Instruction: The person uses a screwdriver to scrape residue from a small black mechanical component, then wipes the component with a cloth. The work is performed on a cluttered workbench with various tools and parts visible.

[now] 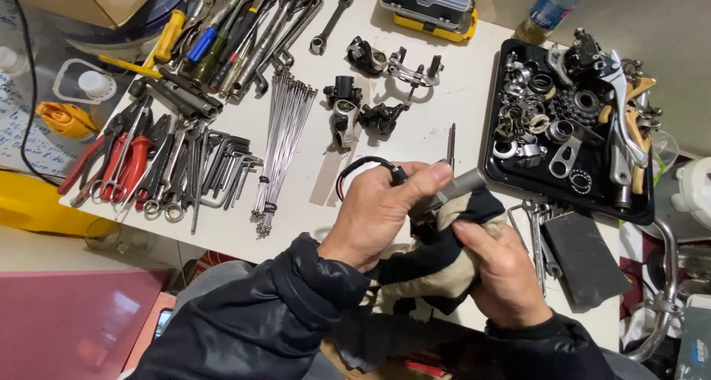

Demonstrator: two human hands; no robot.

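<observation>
My left hand (378, 210) grips a small metal part with a grey cylindrical end (461, 183) and a black looped cable (363, 163) coming off it. My right hand (502, 270) presses a black and cream cloth (444, 258) against that part from below. Both hands are over the near edge of the white table (444, 106). Most of the part is hidden by my fingers and the cloth.
A black tray (496, 139) of metal bike parts sits at the right. Spokes (281, 139), hex keys (229, 165), pliers (122, 165) and wrenches (274, 24) lie at the left. Black brake parts (355, 106) rest mid-table. A dark flat pad (585, 258) lies beside my right hand.
</observation>
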